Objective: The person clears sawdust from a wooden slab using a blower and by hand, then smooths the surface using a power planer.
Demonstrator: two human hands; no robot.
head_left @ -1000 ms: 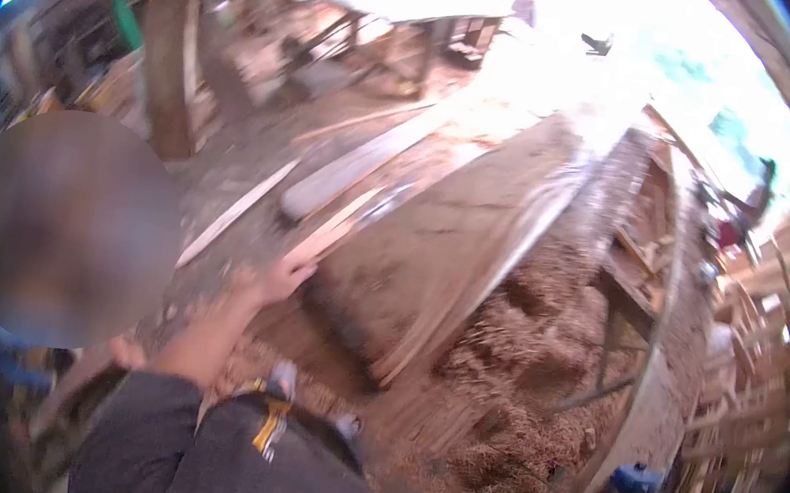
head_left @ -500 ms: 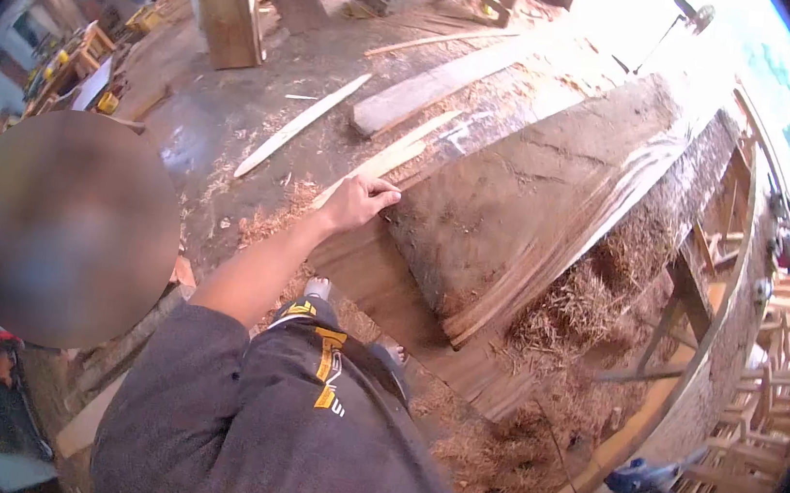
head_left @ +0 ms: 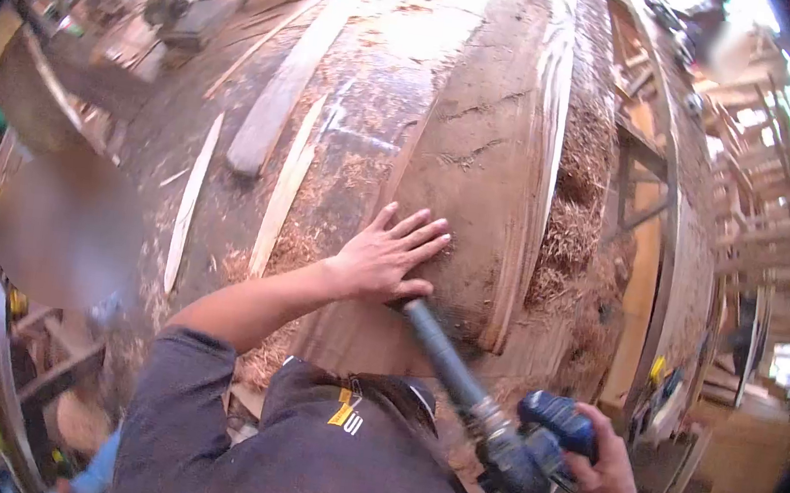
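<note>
A wide brown wooden slab (head_left: pixel 485 140) lies on a work stand ahead of me. My left hand (head_left: pixel 389 256) rests flat on its near end with the fingers spread. My right hand (head_left: pixel 608 470) grips a blue power tool (head_left: pixel 528 447) at lower right. The tool's long grey shaft (head_left: pixel 442 349) points up and left, and its tip sits at the slab edge right under my left hand. My dark sleeves and torso fill the bottom of the view.
Wood shavings (head_left: pixel 571 237) are heaped along the slab's right side. Loose planks (head_left: pixel 280 97) and thin strips lie on the floor to the left. Wooden frames (head_left: pixel 762 191) stand at the right. A blurred person (head_left: pixel 66 229) is at left.
My view swung toward the slab. The left hand went from its edge to flat on its surface. My right hand brought the blue tool up from the bottom corner to the slab.
</note>
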